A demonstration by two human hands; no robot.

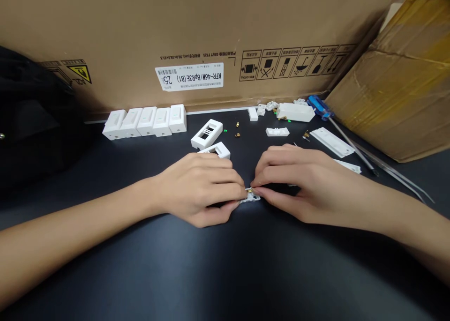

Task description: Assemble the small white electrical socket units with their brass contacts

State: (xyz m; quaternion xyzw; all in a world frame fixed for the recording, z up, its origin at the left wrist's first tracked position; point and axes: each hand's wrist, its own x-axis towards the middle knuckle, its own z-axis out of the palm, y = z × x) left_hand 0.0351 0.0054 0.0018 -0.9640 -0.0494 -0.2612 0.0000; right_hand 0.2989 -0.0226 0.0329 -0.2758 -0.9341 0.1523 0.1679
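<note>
A small white plastic switch base (250, 197) is held low over the dark table, its left end between the thumb and fingers of my left hand (207, 190). My right hand (298, 180) pinches at the other end, its fingertips on a tiny brass contact (250, 190) set in the base. My fingers cover part of both pieces. Just behind my left hand lies a white switch frame (222, 148), partly hidden, with a second frame (207, 134) beyond it. Two loose brass contacts (237, 135) lie farther back.
Several closed white switches (147, 119) stand in a row at the back left. White plastic parts (295, 112), long white plates (332, 142), a blue-handled screwdriver (320, 108) and tweezers (397, 173) lie at right. Cardboard boxes (197, 26) wall the back and right; a black bag (35, 119) sits left.
</note>
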